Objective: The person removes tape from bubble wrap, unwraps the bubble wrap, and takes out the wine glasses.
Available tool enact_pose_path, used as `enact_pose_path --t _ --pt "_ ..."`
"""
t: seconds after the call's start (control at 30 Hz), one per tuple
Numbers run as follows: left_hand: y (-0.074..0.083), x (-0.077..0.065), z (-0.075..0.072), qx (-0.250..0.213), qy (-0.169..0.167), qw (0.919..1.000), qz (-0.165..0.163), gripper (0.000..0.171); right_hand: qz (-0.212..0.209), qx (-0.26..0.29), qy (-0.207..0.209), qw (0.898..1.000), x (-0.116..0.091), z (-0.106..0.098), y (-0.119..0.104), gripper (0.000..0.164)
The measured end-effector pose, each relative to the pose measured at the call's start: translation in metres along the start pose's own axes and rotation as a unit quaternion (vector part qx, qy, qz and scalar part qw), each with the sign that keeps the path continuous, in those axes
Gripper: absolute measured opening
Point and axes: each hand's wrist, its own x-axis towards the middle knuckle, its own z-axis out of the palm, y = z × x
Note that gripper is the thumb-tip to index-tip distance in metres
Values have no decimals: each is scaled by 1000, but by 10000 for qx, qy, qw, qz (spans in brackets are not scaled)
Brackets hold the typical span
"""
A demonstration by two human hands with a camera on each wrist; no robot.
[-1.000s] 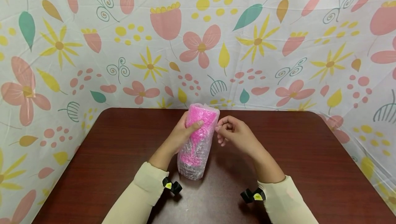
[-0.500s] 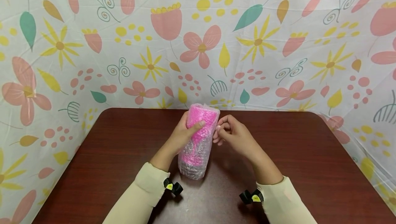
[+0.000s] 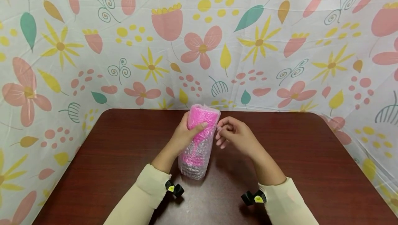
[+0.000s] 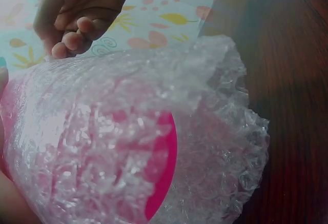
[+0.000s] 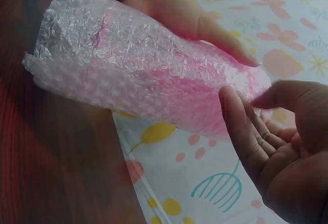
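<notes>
L fingers [image 3: 197,128] round bubble-wrapped pkg [image 3: 199,150]

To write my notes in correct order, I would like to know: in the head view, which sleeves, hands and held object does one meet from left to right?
Left cream sleeve, left hand, bubble-wrapped pink package, right hand, right cream sleeve.

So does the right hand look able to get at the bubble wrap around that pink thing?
Likely yes. The right hand is close beside the bubble wrap, with nothing visible between them, and the left hand grips the opposite side, leaving this one free.
</notes>
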Motion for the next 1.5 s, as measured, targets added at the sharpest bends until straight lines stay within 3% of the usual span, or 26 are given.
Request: enact_pose_path --t 0.23,0.43,0.57,0.73,0.97,1.1,1.27,1.5 --pt "2 -2 2 70 -49 10000 13 75 -90 -535 54 9985 -2 4 1 18" --pt "1 -2 3 211 9 9998 42 78 -243 -584 82 9980 -2 7 2 13" --pt "-1 -1 3 304 153 9994 65 81 -173 -548 110 9983 -3 8 2 18" --pt "-1 -1 3 478 389 9981 -30 88 -136 -882 354 9954 -4 8 -1 14" --pt "1 -2 5 732 504 9959 -146 94 -64 -330 244 9991 -4 9 -2 17" --pt "0 -2 5 669 319 9972 -98 92 -109 -187 98 9997 -2 9 1 15" --pt "-1 -2 6 590 -35 9982 92 88 -26 -619 40 9981 -2 8 1 17" --pt "6 -4 -1 334 -484 9980 249 66 -135 -471 190 9986 0 6 2 16"
